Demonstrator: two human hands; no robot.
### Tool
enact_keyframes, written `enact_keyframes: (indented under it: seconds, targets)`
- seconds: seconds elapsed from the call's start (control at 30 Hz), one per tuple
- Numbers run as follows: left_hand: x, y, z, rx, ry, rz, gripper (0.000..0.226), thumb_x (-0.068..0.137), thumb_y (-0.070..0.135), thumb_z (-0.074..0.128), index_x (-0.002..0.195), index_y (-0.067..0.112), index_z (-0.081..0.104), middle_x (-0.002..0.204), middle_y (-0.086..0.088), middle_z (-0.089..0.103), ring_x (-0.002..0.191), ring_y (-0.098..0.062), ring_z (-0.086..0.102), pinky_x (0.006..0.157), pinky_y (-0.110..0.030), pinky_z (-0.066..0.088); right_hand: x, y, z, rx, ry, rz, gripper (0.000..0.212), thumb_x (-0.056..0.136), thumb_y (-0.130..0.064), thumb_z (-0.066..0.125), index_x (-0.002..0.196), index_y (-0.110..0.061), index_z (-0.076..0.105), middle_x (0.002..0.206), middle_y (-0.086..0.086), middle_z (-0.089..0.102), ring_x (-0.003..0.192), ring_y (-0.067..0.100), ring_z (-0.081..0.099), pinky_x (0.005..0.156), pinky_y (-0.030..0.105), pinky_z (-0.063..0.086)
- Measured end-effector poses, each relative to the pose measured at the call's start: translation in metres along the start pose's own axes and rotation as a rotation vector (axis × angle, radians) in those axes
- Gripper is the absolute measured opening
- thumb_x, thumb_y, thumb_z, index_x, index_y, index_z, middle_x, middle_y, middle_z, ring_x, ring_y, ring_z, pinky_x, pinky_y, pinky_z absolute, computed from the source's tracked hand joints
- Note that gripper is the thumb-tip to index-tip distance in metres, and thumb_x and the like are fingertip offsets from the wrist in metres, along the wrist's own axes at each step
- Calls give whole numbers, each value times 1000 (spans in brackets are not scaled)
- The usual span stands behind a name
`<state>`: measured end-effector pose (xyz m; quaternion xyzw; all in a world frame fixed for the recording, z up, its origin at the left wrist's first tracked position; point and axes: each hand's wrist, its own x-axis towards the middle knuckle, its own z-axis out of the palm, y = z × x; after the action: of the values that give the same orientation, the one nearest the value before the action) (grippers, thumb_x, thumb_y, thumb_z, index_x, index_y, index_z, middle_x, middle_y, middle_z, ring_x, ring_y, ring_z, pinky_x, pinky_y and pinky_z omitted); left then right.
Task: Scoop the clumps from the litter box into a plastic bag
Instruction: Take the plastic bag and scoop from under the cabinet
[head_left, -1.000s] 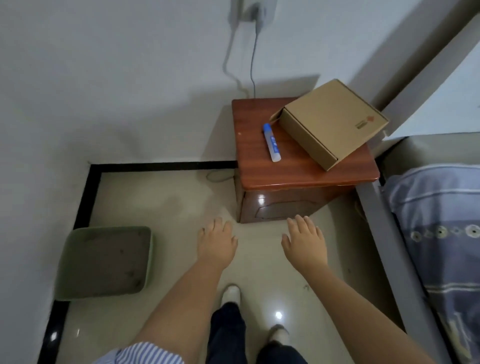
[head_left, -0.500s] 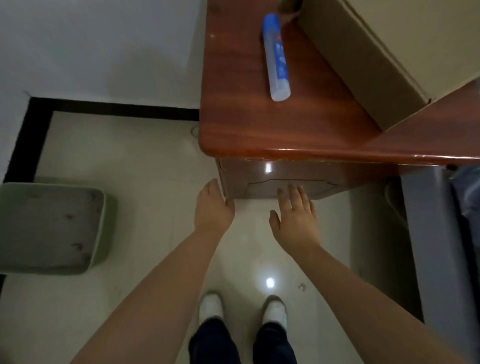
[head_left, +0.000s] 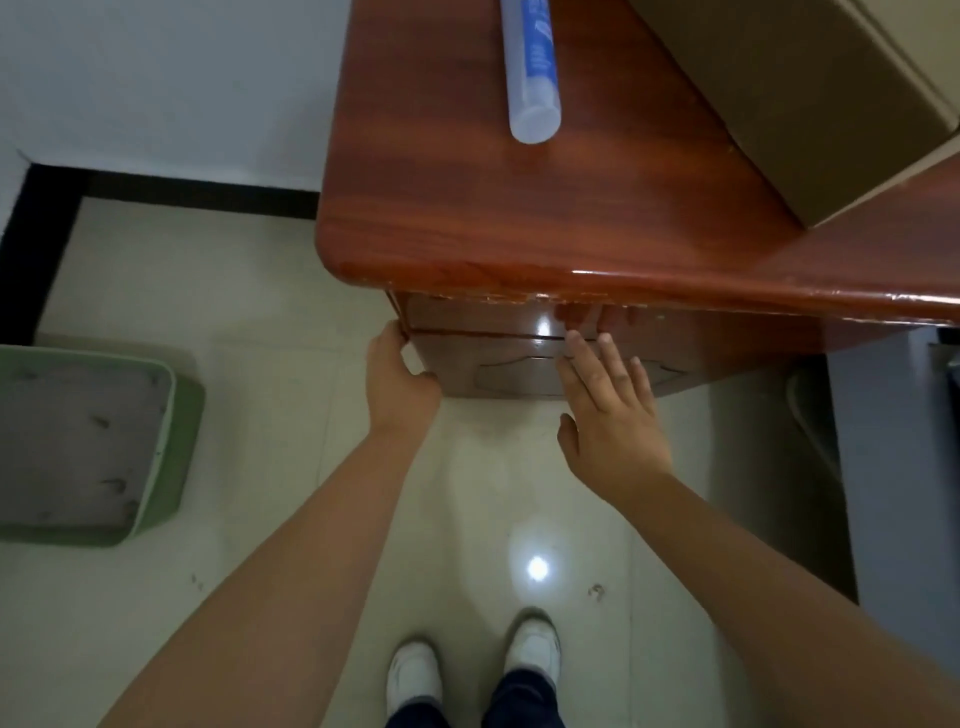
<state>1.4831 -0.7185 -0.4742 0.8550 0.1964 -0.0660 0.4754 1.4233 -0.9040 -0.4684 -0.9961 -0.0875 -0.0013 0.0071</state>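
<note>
A green litter box sits on the floor at the left, filled with grey litter that shows several dark clumps. My left hand is well to its right, clasping the front-left corner of a reddish wooden nightstand, thumb on the front and fingers round the side. With fingers spread, my right hand lies flat against the nightstand's drawer front and holds nothing. No scoop or plastic bag is in view.
A blue-and-white tube and a cardboard box lie on the nightstand top. A grey bed frame runs along the right. My white shoes stand on glossy pale floor tiles. White walls with a black skirting line close the corner behind the litter box.
I have moved in closer to the nightstand. Both hands went forward: the left now wraps the front-left corner, the right has reached the drawer front.
</note>
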Motion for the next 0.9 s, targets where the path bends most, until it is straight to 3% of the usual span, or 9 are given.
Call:
enact_keyframes:
  seconds: [0.07, 0.17, 0.23, 0.33, 0.47, 0.67, 0.77, 0.83, 0.9]
  targets:
    - [-7, -12, -10, 147, -45, 30, 51, 72, -15, 45, 118, 3, 53, 121, -11, 52, 119, -22, 47, 90, -16, 34, -1, 0, 0, 60, -21, 8, 60, 75, -18, 61, 132, -4, 49, 142, 13, 45, 133, 28, 25, 104, 50, 22]
    - [-43, -30, -23, 237, -123, 47, 55, 75, -18, 48, 127, 0, 50, 127, -16, 51, 121, -27, 46, 86, -4, 22, -8, -7, -7, 193, 10, 171, 46, 76, -18, 58, 118, 0, 60, 118, 22, 60, 116, 42, 54, 97, 53, 40]
    - [-72, -42, -32, 253, -193, 58, 57, 75, -20, 48, 129, -3, 48, 127, -19, 51, 120, -30, 47, 87, -2, 20, -20, -19, -14, 284, 54, 411, 36, 78, -23, 58, 103, 3, 63, 102, 22, 62, 97, 40, 59, 86, 46, 48]
    - [-105, -53, -41, 268, -313, 68, 58, 75, -23, 45, 129, -2, 47, 126, -17, 52, 117, -25, 47, 88, -3, 22, -39, -39, -20, 489, -86, 846, 51, 87, -40, 57, 112, 3, 54, 112, 18, 54, 106, 33, 51, 90, 39, 43]
    - [-137, -57, -48, 314, -448, 50, 62, 76, -24, 40, 132, 2, 44, 128, -14, 49, 116, -16, 43, 89, -3, 22, -45, -60, -20, 1123, -287, 1273, 59, 86, -48, 56, 122, -3, 46, 99, 9, 58, 95, 24, 59, 84, 35, 50]
    - [-157, -59, -65, 537, -784, 72, 65, 85, -14, 39, 144, 12, 28, 149, -5, 31, 134, -14, 31, 98, -5, 14, -59, -51, -22, 1060, -275, 1192, 19, 82, -25, 61, 84, -7, 57, 78, 4, 60, 74, 22, 61, 62, 29, 52]
    - [-144, -49, -63, 677, -711, 97, 56, 94, -3, 38, 146, 9, 23, 153, -8, 24, 141, -19, 22, 110, -17, 12, -83, -40, -28, 964, -324, 1123, 23, 83, -24, 60, 67, -15, 47, 67, -3, 50, 61, 13, 51, 51, 22, 41]
    - [-139, -37, -49, 749, -685, 198, 51, 97, 1, 37, 145, 4, 24, 152, -14, 26, 140, -24, 25, 113, -24, 14, -109, -28, -33, 883, -373, 1056, 19, 85, -21, 57, 73, -13, 46, 63, -7, 44, 57, 11, 46, 44, 19, 35]
    - [-140, -21, -22, 774, -688, 410, 45, 94, 1, 38, 139, -5, 35, 144, -24, 37, 134, -34, 35, 111, -36, 26, -140, -10, -41, 768, -430, 998, 15, 87, -21, 54, 86, -7, 51, 68, -3, 49, 62, 17, 52, 48, 23, 43]
